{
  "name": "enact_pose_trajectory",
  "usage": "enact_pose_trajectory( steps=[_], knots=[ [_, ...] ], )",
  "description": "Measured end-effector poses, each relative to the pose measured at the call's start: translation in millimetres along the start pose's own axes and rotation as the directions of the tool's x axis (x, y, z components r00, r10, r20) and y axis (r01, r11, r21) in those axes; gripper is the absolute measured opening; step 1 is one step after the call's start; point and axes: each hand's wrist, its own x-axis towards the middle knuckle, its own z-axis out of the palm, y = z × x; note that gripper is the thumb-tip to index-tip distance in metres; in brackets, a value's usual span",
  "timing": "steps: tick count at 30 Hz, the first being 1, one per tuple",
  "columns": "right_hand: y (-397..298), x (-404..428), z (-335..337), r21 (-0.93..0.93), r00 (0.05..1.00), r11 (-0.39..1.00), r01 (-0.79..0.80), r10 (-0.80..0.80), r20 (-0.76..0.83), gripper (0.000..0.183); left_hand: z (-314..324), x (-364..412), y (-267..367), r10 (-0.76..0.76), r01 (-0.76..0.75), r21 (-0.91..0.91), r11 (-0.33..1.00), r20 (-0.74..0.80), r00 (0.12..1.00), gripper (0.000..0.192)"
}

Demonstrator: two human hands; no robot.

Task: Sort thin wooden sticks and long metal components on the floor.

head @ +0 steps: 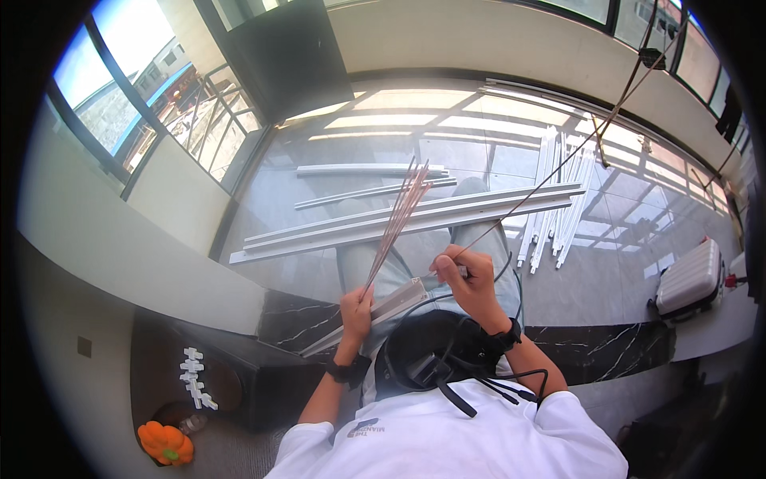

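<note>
My left hand point(357, 316) is closed around the lower end of a bundle of thin copper-coloured rods point(395, 224), which fan slightly apart at the top. My right hand point(467, 276) pinches a thin brown strand point(526, 196), a rod or a cord, that runs up toward the upper right. Between the hands, a pale channel profile point(398, 299) lies slanted, its open end near my right fingers. Beyond it, long white profiles point(407, 218) rest across my knees.
Shorter white profiles point(371, 170) lie on the tiled floor ahead. A pile of white strips point(553, 203) lies to the right, near a pale suitcase point(689, 278). White connector pieces point(192, 378) and an orange plush point(166, 443) are at lower left. Black cables point(446, 359) cross my lap.
</note>
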Motion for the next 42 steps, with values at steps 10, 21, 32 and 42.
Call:
enact_pose_trajectory(
  steps=[10, 21, 32, 42],
  knots=[
    [-2.6, 0.7, 1.8, -0.03, 0.984, 1.0, 0.001, -0.006, -0.177, 0.014, -2.2, -0.7, 0.5, -0.022, 0.022, 0.011, 1.0, 0.002, 1.0, 0.045],
    [-7.3, 4.0, 5.4, -0.191, 0.997, 0.981, 0.018, -0.032, -0.07, 0.017, -2.0, -0.1, 6.0, -0.026, 0.026, 0.027, 0.999, 0.007, 1.0, 0.045],
    [-4.8, -0.6, 6.2, -0.198, 0.999, 0.98, 0.013, -0.019, -0.031, 0.016, -2.6, -0.5, 10.1, -0.032, 0.032, -0.002, 0.999, 0.006, 0.999, 0.044],
    [-3.1, -5.2, 7.9, -0.089, 0.998, 0.994, -0.063, 0.062, -0.022, 0.019, -3.6, -0.3, 8.0, -0.024, 0.024, -0.007, 1.0, 0.02, 1.0, 0.044]
  ],
)
